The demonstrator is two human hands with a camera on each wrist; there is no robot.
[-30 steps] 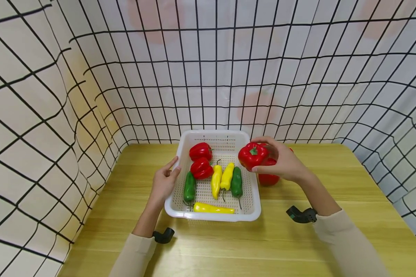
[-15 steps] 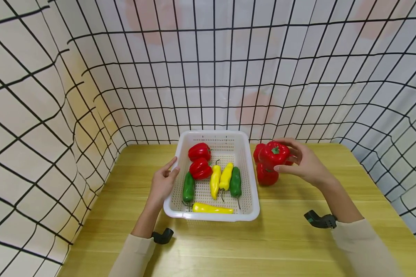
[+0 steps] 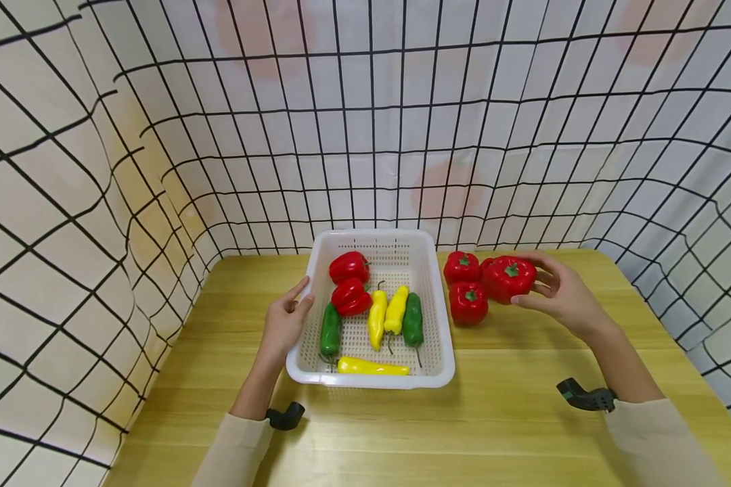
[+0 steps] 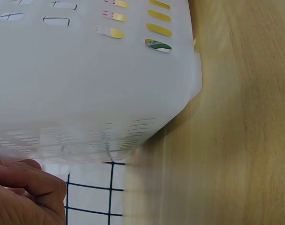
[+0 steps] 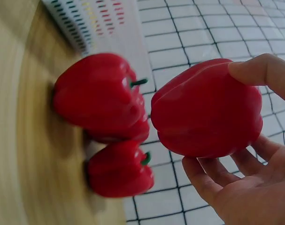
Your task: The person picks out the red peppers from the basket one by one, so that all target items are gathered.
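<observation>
My right hand (image 3: 565, 297) grips a red bell pepper (image 3: 509, 279) with a green stem. In the right wrist view that pepper (image 5: 205, 110) hangs above the table, thumb on one side and fingers on the other. Beside it stand red bell peppers: one at the back (image 3: 461, 267), one in front (image 3: 468, 303), and another partly hidden (image 3: 486, 264). At the left, my left hand (image 3: 285, 325) holds the side rim of a white perforated basket (image 3: 371, 381). Only part of the left hand (image 4: 27, 197) shows in the left wrist view, curled at the rim.
Inside the basket lie two red bell peppers (image 3: 350, 297), two green peppers (image 3: 413, 321) and three yellow peppers (image 3: 373, 366). The basket rests on a wooden table (image 3: 402, 439). Behind and at both sides stands a black wire grid (image 3: 371, 149) before white sheeting.
My right hand has carried the red bell pepper rightward from the basket's right rim, past the other red bell peppers. The left hand and basket have stayed in place.
</observation>
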